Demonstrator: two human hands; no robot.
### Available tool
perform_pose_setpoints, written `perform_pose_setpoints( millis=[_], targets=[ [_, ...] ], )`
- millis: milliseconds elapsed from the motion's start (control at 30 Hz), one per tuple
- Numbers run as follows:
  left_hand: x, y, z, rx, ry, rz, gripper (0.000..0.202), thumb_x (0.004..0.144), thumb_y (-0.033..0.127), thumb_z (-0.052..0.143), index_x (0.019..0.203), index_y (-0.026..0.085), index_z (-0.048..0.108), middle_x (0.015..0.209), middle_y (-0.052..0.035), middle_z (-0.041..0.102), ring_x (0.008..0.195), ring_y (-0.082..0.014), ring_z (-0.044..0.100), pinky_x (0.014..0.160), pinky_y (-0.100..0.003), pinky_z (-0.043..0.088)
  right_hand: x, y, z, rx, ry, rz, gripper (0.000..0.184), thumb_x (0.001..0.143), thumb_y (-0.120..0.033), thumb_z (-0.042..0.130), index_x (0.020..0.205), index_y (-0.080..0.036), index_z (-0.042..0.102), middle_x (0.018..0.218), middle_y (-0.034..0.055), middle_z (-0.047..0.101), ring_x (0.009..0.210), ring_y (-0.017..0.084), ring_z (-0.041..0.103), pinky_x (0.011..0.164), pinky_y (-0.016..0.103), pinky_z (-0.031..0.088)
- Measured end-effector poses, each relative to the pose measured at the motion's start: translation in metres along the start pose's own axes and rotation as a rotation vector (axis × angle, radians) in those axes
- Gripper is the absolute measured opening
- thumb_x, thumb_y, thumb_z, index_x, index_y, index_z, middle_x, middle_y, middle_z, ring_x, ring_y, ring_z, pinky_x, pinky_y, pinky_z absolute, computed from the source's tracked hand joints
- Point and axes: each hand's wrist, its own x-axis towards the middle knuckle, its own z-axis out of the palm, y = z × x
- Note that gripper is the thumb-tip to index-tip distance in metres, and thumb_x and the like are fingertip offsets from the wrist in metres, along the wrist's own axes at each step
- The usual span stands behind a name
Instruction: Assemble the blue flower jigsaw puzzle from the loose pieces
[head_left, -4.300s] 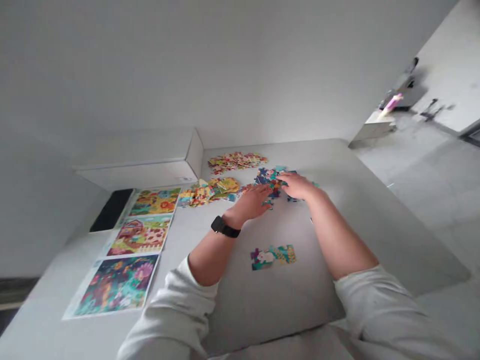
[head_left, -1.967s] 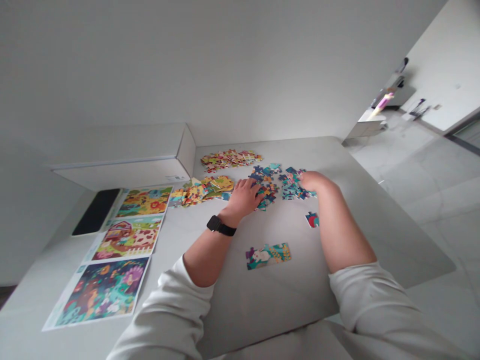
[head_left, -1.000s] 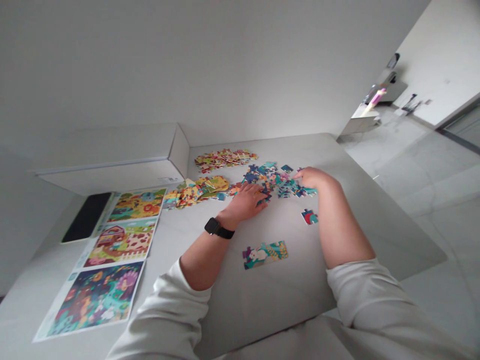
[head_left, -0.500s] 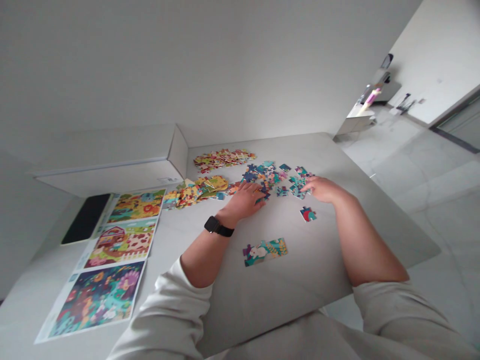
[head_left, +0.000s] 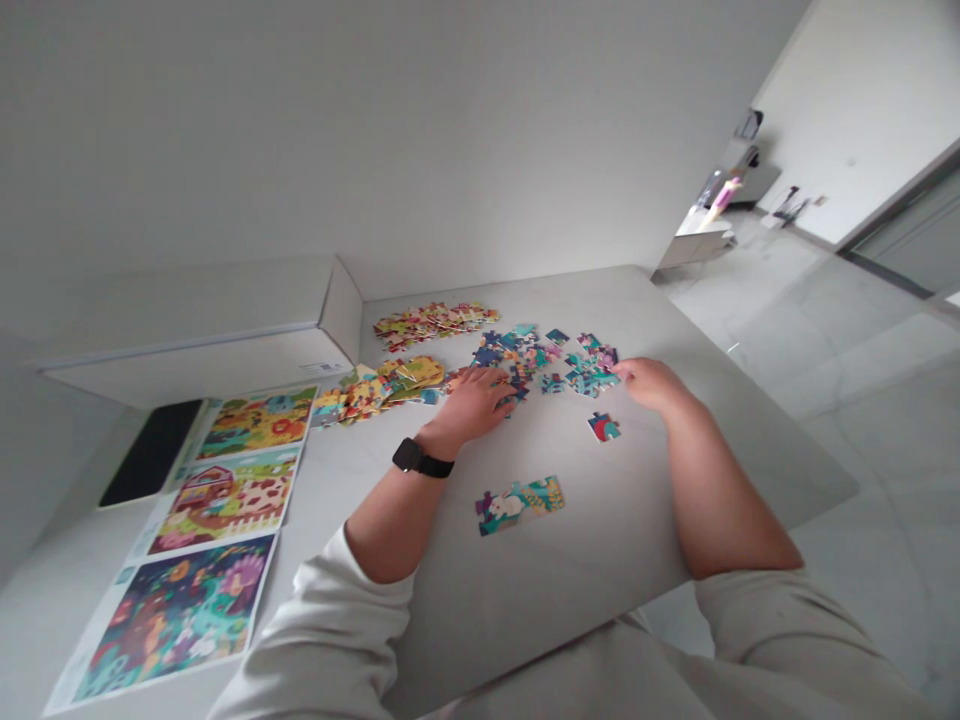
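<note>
My left hand (head_left: pixel 474 398), with a black watch on its wrist, lies flat with fingers stretched out on the near edge of a heap of blue and teal puzzle pieces (head_left: pixel 541 358). My right hand (head_left: pixel 654 382) rests at the right end of that heap with its fingers curled; what they hold, if anything, is hidden. A single red and teal piece (head_left: pixel 603 427) lies just in front of the right hand. A short joined strip with a white rabbit (head_left: pixel 519 503) sits on the grey table (head_left: pixel 570 600) between my forearms.
A yellow heap of pieces (head_left: pixel 379 386) and a red and yellow heap (head_left: pixel 431 322) lie further left. Three picture sheets (head_left: pixel 225 495) run down the left side, beside a black phone (head_left: pixel 150 453). A white box (head_left: pixel 225 325) stands at the back. The table's right edge drops to the floor.
My right hand has drawn back from the middle of the blue heap to its right end, uncovering the single red and teal piece. The left hand has stayed on the heap. The camera has swung right.
</note>
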Motion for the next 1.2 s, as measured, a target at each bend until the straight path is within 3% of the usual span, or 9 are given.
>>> perform_pose_setpoints(
  millis=[167,333,500,600,700,800,967,1100,1200],
  targets=[
    [0.0,0.0,0.0,-0.026,0.0,0.006,0.026,0.102,0.032,0.07,0.124,0.028,0.083,0.141,-0.0108,0.072,0.136,-0.0352,0.063,0.121,-0.056,0.048,0.007,0.006,0.01,-0.069,0.08,-0.015,0.053,0.096,-0.013,0.056,0.144,-0.024,0.076,0.146,0.0163,0.071,0.128,0.031,0.07,0.112,0.038,0.052],
    [0.001,0.0,0.001,-0.015,0.004,0.007,0.027,0.102,0.032,0.07,0.126,0.026,0.083,0.142,-0.0117,0.072,0.136,-0.0362,0.062,0.12,-0.057,0.048,0.01,0.014,0.019,-0.106,0.09,0.139,0.039,0.099,-0.022,0.057,0.129,-0.021,0.083,0.132,0.0214,0.073,0.123,0.036,0.069,0.109,0.048,0.053],
    [0.0,0.003,-0.001,-0.023,0.005,0.002,0.028,0.102,0.031,0.071,0.126,0.027,0.083,0.143,-0.0119,0.071,0.136,-0.0362,0.062,0.12,-0.056,0.048,0.015,0.003,0.028,-0.017,0.244,0.062,0.044,0.104,-0.034,0.059,0.144,-0.027,0.075,0.143,0.0181,0.069,0.131,0.036,0.063,0.113,0.051,0.05],
    [0.0,0.004,-0.002,-0.007,-0.008,0.003,0.029,0.103,0.031,0.069,0.128,0.025,0.082,0.144,-0.0125,0.07,0.136,-0.0364,0.062,0.121,-0.057,0.047,0.019,-0.004,0.034,0.013,0.291,0.017,0.037,0.101,-0.035,0.064,0.134,-0.029,0.081,0.151,0.0146,0.065,0.132,0.036,0.061,0.116,0.052,0.048],
    [0.0,0.005,-0.003,0.015,-0.01,0.0,0.029,0.104,0.032,0.068,0.128,0.026,0.082,0.145,-0.0114,0.07,0.138,-0.0354,0.061,0.121,-0.056,0.048,0.021,-0.007,0.036,0.07,0.309,-0.088,0.028,0.101,-0.032,0.064,0.117,-0.028,0.086,0.142,0.0106,0.071,0.13,0.031,0.064,0.119,0.048,0.047],
    [0.0,0.005,-0.003,0.038,-0.01,0.003,0.03,0.105,0.034,0.066,0.13,0.028,0.081,0.145,-0.0106,0.07,0.138,-0.0346,0.062,0.121,-0.056,0.048,0.021,-0.013,0.036,0.081,0.354,-0.085,0.032,0.101,-0.034,0.064,0.125,-0.026,0.083,0.142,0.0123,0.071,0.131,0.031,0.064,0.12,0.047,0.047],
    [0.001,0.004,-0.003,0.047,-0.006,0.021,0.031,0.106,0.033,0.063,0.13,0.028,0.081,0.145,-0.011,0.071,0.139,-0.0337,0.062,0.123,-0.056,0.046,0.019,-0.023,0.037,0.001,0.273,0.02,0.05,0.101,-0.044,0.066,0.149,-0.031,0.071,0.161,0.0146,0.057,0.145,0.038,0.055,0.125,0.059,0.04],
    [0.001,0.006,-0.006,0.065,0.014,0.018,0.034,0.106,0.033,0.062,0.135,0.027,0.078,0.146,-0.0124,0.07,0.14,-0.0346,0.061,0.123,-0.057,0.046,0.021,-0.024,0.038,0.007,0.2,0.087,0.052,0.101,-0.049,0.067,0.15,-0.031,0.07,0.171,0.0161,0.046,0.155,0.042,0.045,0.127,0.067,0.033],
    [0.0,0.01,-0.011,0.065,0.047,0.03,0.038,0.105,0.031,0.061,0.14,0.026,0.075,0.149,-0.0134,0.068,0.142,-0.035,0.06,0.124,-0.057,0.045,0.025,-0.022,0.039,0.05,0.194,0.072,0.05,0.096,-0.048,0.073,0.143,-0.031,0.073,0.17,0.0159,0.047,0.157,0.04,0.044,0.127,0.068,0.032]
  ],
)
